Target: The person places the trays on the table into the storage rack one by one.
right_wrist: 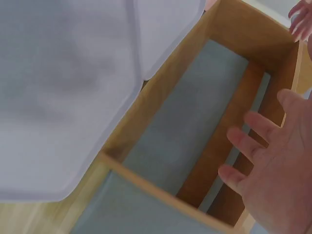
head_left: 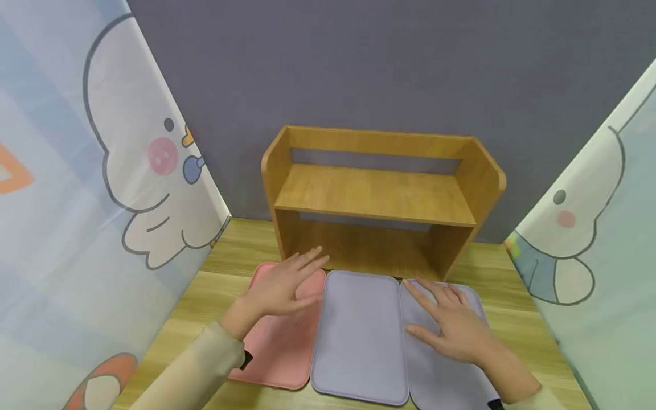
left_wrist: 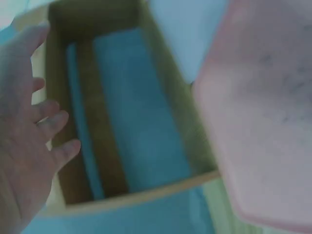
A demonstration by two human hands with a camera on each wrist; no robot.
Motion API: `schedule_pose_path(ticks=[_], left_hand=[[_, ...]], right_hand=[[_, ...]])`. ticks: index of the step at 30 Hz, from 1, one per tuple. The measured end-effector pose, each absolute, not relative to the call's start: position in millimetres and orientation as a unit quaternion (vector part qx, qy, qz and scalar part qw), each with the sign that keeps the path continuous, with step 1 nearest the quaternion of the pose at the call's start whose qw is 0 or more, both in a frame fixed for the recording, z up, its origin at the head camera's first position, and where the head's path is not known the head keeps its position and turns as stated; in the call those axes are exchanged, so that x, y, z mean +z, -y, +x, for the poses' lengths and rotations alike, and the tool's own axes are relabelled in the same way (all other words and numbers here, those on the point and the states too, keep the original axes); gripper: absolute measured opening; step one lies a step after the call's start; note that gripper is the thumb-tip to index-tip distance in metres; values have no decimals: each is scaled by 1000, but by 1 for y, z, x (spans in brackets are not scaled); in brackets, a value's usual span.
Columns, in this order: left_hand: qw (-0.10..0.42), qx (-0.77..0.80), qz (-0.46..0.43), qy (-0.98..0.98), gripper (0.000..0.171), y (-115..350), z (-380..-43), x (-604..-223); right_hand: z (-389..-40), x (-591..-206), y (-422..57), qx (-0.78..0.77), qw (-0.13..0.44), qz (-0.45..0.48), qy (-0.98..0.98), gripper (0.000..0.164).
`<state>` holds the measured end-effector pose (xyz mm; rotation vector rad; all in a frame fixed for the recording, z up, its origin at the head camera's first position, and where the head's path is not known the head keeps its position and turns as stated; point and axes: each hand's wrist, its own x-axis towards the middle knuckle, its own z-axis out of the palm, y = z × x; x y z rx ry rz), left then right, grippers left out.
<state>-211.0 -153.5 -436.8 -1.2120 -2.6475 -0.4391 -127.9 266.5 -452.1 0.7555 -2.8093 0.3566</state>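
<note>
A person is sitting at a wooden desk [head_left: 517, 319], and three flat mats are lying on it side by side, just in front of a small wooden shelf [head_left: 379, 199]. The pink mat [head_left: 279, 347] is lying on the left, the middle lavender mat [head_left: 359, 336] is touching it along one edge, and the right lavender mat [head_left: 441, 364] is touching the middle one in the same way. The left hand [head_left: 284, 285] is hovering above the pink mat with its fingers straight and spread, grasping nothing; from the head view I cannot tell if the palm is touching the mat. The right hand [head_left: 451, 324] is lying flat on the right lavender mat, fingers stretched and relaxed, also holding nothing. The shelf is standing upright against the grey back wall [head_left: 359, 62]. It is having two open compartments, one above and one below, and both are showing only bare wood inside. Cartoon-printed panels [head_left: 92, 171] are standing at both sides of the desk.
</note>
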Motion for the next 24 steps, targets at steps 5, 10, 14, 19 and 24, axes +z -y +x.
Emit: schedule_pose_path(ticks=[5,10,14,19,24], left_hand=[[203,-229,-371,876,73,175,-232,-401],[319,-253,-344,846,63,196,-267,-358],[359,-244,-294,852,63,208,-303,-332],[278,-279,-252,884,65,216,-334,-310],[169,-321,-219,906,63,219,-353,-298]], right_hand=[[-110,-461,-295,122,143,255,949,84],[-100,-480,-326,177,118,234,949,74],[-90,-501,-366,218,43,173,960,64],[-75,-532,-420,233,-97,123,960,64],[-68,-557,-446,293,-243,77,921,72]])
